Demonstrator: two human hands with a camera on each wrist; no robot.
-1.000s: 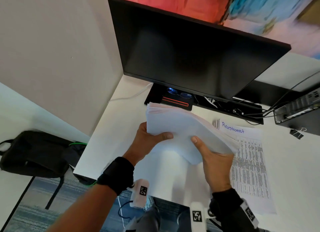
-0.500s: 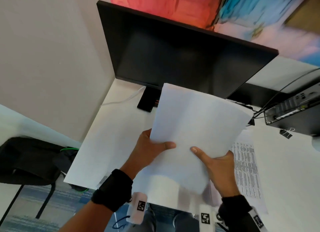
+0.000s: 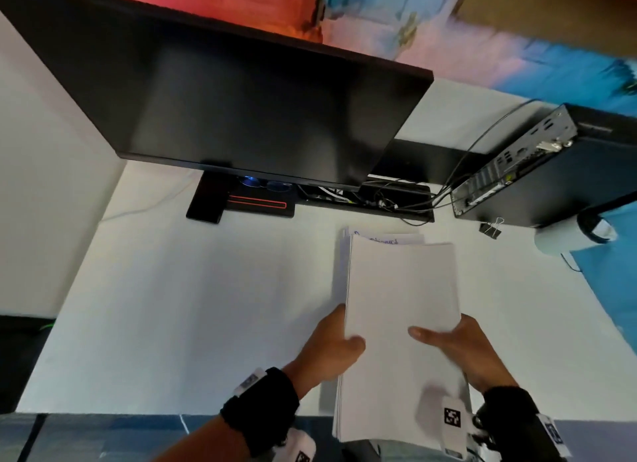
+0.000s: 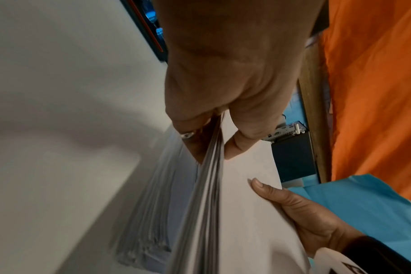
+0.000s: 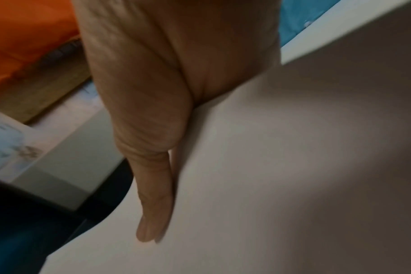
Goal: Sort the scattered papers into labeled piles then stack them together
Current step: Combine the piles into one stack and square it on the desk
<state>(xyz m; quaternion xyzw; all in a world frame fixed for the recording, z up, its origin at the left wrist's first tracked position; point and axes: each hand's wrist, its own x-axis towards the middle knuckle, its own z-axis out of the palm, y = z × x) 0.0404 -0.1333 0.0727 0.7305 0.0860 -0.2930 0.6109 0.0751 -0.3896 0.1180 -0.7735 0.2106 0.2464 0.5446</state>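
A thick stack of white paper (image 3: 400,289) is held blank side up, low over the labeled pile (image 3: 389,238) on the white desk (image 3: 189,306). Only the pile's handwritten top strip and left edge show. My left hand (image 3: 331,351) grips the stack's left edge, thumb on top and fingers underneath (image 4: 192,148). My right hand (image 3: 458,351) holds the right edge with its thumb (image 5: 153,204) lying flat on the top sheet. In the left wrist view the held stack (image 4: 211,204) hangs just above the lower pile (image 4: 153,204).
A black monitor (image 3: 224,99) stands at the back of the desk, its base (image 3: 241,203) below. A black computer box (image 3: 537,172) with cables sits at the right, a binder clip (image 3: 491,228) beside it. A white roll (image 3: 565,239) lies at the desk's right edge.
The stack went from raised and tilted in front of the monitor down to lying flat over the labeled pile on the right. Both hands kept hold of it.
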